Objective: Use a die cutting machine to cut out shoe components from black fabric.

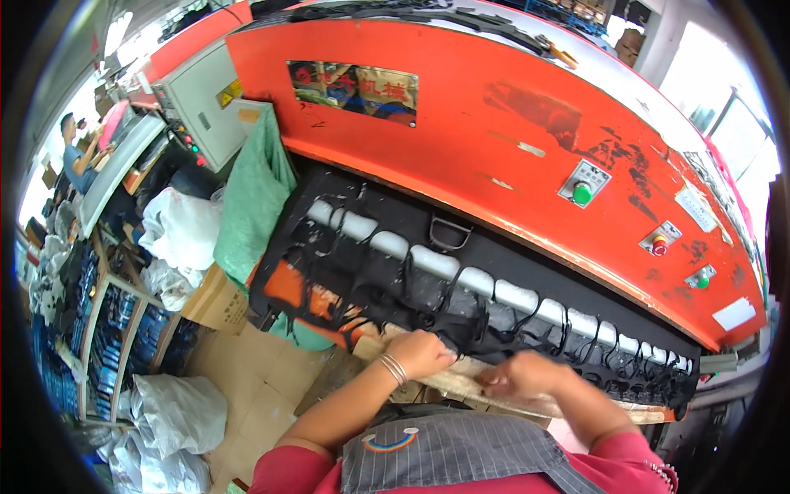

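Note:
My left hand (421, 354), a bracelet on its wrist, is closed at the machine's front edge. Its fingertips meet a tangle of black straps (461, 332), and what they pinch is hidden. To the right, my right hand (527, 375) is smeared by motion over a pale board (461, 372), its fingers curled but unclear. Beyond both hands, a row of white rounded blocks (434, 262) runs along the black machine bed (370, 191). Thin black straps loop over and between the blocks. Orange patches (284, 284) show at the bed's left end.
The large orange machine body (461, 107) rises behind the bed, with a green button (583, 193) and a red button (660, 245). A green cloth (255, 198) hangs at its left. Shelves (123, 329), white bags (177, 412) and a cardboard box (216, 305) stand left. Another person (78, 156) is far left.

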Demonstrator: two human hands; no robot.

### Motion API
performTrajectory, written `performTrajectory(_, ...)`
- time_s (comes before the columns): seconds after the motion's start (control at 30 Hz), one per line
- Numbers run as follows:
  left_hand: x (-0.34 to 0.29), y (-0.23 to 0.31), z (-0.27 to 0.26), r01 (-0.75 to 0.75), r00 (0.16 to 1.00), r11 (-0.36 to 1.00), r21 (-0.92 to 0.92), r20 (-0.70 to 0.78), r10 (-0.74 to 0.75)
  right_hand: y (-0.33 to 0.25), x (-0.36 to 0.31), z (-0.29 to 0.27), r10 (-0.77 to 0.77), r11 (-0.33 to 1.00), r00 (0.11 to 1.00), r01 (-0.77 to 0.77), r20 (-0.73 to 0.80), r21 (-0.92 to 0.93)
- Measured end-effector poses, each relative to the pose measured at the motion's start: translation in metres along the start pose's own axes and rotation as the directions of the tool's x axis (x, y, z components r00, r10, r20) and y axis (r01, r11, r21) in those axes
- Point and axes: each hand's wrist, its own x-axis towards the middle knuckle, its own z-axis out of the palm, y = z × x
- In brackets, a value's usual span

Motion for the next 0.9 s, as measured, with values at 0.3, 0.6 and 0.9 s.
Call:
performTrajectory(0.3,0.112,-0.078,-0.033,-0.215,0.69,0.96,0.18,-0.667,0.28,0.074,0.24,-0.141,-0.538,0.572,0.813,0.161,-0.22,-0.804)
performTrajectory(0.6,0.152,-0.08,-0.074,-0.354,0.421,0.919,0.175,-0.847,0.324,0.089,0.317,-0.175,-0.394,0.695,0.919,0.298,-0.001,-0.654)
performTrajectory(0.9,0.147,-0.111,-0.024,-0.319,0.693,0.947,0.034,-0.673,0.258,0.105,0.225,-0.161,0.092,0.898,0.697,-0.367,-0.711,-0.243)
